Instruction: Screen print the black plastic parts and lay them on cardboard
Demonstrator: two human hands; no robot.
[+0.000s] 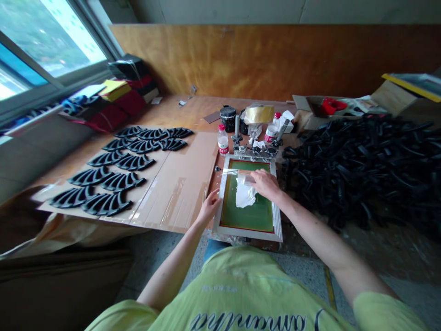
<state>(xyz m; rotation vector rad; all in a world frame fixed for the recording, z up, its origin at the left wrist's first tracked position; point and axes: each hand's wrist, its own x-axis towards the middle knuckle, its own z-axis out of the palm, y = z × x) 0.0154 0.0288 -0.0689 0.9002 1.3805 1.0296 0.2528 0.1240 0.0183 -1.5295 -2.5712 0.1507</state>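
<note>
While the R hand point(265, 184) pressed on a white rag point(245, 196), its fingers sat close together & slightly bent on top of the cloth; can't tell if it had a real grip or was just bearing down. Rag lay right under & to the left of that hand, on a green mesh screen point(255, 220) stretched in a silver frame point(248, 233). Frame lay flat on the table, between both hands. L hand point(208, 208) was half open, no firm grip visible, fingertips touching the frame's left rim. Strip of clear tape point(229, 171) ran across the mesh just past the R fingertips, out toward the frame's left side. Beyond the R hand, metal clamps point(255, 150) sat at the frame's far edge, w/ a water bottle point(223, 140), black ink tin point(228, 118) & roll of yellow tape point(259, 114) behind them. Left of the L hand, a big cardboard sheet point(179, 184) on the wooden table point(193, 108) carried rows of curved black pieces point(106, 204). Right of the R hand was a huge heap of similar black pieces point(358, 170), w/ a cardboard box point(306, 108) behind it. Below both hands, a lime-green T-shirt point(223, 294) w/ dark lettering.
</note>
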